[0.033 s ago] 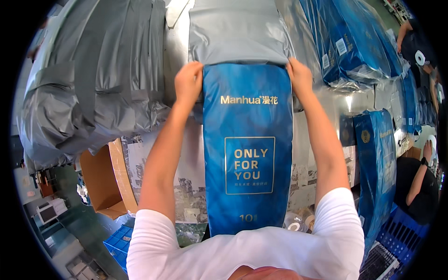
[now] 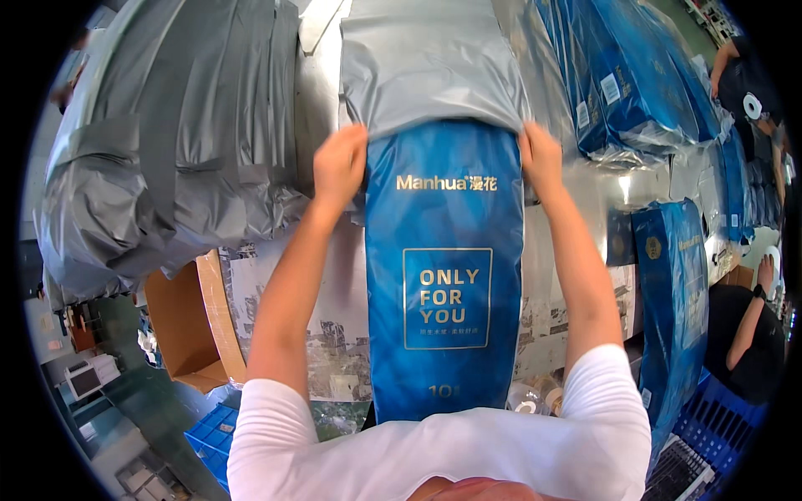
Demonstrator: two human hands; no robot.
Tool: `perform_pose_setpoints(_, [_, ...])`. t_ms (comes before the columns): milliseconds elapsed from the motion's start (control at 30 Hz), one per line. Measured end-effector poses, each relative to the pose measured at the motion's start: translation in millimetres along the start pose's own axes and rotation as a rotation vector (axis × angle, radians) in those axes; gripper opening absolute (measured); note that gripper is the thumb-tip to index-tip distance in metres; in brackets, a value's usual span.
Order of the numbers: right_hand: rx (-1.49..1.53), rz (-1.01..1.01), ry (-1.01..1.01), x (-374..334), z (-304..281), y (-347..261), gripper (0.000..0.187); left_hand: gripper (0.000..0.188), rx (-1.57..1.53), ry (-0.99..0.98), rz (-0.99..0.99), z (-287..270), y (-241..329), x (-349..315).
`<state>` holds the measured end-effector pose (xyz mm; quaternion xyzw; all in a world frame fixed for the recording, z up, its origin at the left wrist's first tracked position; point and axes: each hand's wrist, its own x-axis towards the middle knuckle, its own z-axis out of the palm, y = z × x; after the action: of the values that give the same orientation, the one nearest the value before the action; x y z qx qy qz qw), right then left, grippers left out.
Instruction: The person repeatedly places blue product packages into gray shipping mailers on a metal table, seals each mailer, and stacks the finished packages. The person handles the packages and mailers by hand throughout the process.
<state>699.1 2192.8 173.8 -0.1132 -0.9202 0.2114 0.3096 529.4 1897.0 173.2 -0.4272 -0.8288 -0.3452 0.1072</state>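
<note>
A long blue plastic package (image 2: 447, 217) with gold print lies lengthwise in front of me, its near end against my white shirt. The far end is inside a grey plastic mailing bag (image 2: 430, 75), whose mouth crosses the package. My left hand (image 2: 341, 165) is closed on the left corner of that mouth. At the right corner, my right hand (image 2: 541, 159) grips the bag's edge in the same way. Both sets of fingertips are partly hidden by the bag and the hands themselves.
Several grey mailing bags (image 2: 200, 125) are piled on the left. More blue packages (image 2: 622, 92) in clear film lie at the far right; another blue package (image 2: 672, 292) stands nearer. An open cardboard box (image 2: 180, 321) and blue crate (image 2: 209, 434) sit lower left. Another person (image 2: 739, 334) is at the right edge.
Both hands have come slightly toward me, drawing the grey bag's mouth a little further over the blue package. The package itself has barely shifted.
</note>
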Motion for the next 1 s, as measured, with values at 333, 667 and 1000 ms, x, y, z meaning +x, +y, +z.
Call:
perform_pose_setpoints(333, [-0.245, 0.404, -0.539, -46.5, -10.7, -26.5, 0.015, 0.016, 0.235, -0.304, -0.409, 6.8, 17.6, -55.6])
perform_pose_setpoints(667, [-0.020, 0.066, -1.502, -286.9, -148.9, -115.8, 0.018, 0.013, 0.000, -1.162, -0.588, -122.5, 180.9, -270.4])
perform_pose_setpoints(1000, [-0.069, 0.332, -0.852, -207.5, -142.6, -71.5, 0.019, 0.017, -0.191, -0.512, -0.691, -80.4, 127.2, -230.3])
